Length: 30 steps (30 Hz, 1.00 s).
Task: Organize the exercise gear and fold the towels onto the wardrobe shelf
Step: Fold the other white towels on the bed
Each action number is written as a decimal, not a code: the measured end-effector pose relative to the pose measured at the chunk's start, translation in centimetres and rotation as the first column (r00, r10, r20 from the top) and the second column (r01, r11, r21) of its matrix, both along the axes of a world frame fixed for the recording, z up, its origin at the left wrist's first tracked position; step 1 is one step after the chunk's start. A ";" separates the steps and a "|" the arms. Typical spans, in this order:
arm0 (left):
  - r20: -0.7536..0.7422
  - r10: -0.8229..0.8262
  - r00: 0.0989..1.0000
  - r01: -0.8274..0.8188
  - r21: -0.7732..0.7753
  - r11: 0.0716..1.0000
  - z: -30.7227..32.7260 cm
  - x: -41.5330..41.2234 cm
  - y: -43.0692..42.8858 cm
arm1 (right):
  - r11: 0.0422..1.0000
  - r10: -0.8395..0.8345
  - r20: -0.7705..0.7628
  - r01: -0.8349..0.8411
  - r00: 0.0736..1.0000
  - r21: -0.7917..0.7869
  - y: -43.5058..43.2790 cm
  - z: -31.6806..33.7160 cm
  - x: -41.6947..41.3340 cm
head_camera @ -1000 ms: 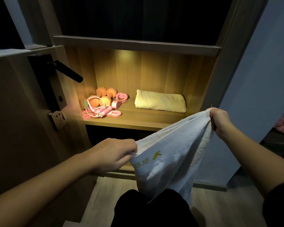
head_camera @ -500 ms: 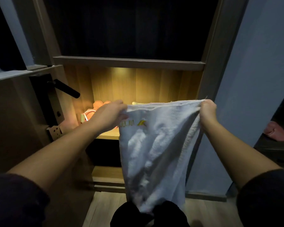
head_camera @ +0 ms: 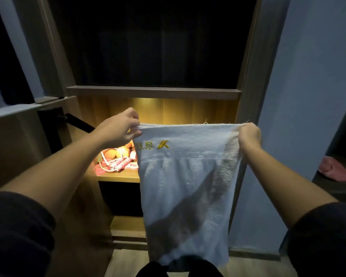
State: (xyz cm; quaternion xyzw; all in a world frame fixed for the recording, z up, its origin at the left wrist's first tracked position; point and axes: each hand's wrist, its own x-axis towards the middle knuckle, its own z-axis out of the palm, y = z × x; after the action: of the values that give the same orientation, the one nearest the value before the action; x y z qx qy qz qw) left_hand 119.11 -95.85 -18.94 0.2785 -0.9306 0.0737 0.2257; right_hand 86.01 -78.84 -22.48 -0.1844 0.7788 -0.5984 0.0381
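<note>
Head view: the person is holding the white towel (head_camera: 184, 176) spread out in front of the lit wardrobe shelf (head_camera: 118, 179). The left hand (head_camera: 118, 127) is pinching one top corner between thumb and curled fingers. The right hand (head_camera: 249, 133) is gripping the opposite corner in a closed fist. Pulling the top edge taut is letting the cloth hang straight, probably in preparation for a clean fold. The pink and orange exercise gear (head_camera: 116, 158) is lying grouped at the shelf's left end, partly hidden behind the towel.
</note>
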 end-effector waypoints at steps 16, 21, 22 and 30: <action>-0.517 0.206 0.831 -0.086 0.247 0.965 0.1 -1.1 0.2 | 0.983 0.041 0.029 -0.035 0.999 -0.182 -2.4 4.1 2.3; -0.392 0.251 0.885 -0.185 0.200 0.962 2.0 -1.1 -0.5 | 0.988 0.152 -0.258 -0.153 0.954 0.013 -2.8 6.4 3.1; -0.294 0.293 0.910 -0.233 0.224 0.946 1.3 -1.1 -0.7 | 0.979 0.151 -0.220 -0.115 0.964 0.166 -3.1 5.5 2.7; -0.486 0.202 0.851 -0.124 0.187 0.974 1.9 -0.3 -1.6 | 0.993 0.098 -0.363 -0.114 0.927 -0.022 -2.6 5.8 2.1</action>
State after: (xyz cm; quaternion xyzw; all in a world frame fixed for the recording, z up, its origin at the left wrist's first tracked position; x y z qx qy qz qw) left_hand 118.81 -97.41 -17.01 0.3821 -0.8157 -0.0518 0.4312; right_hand 88.16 -81.48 -16.70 -0.3338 0.7484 -0.5679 -0.0776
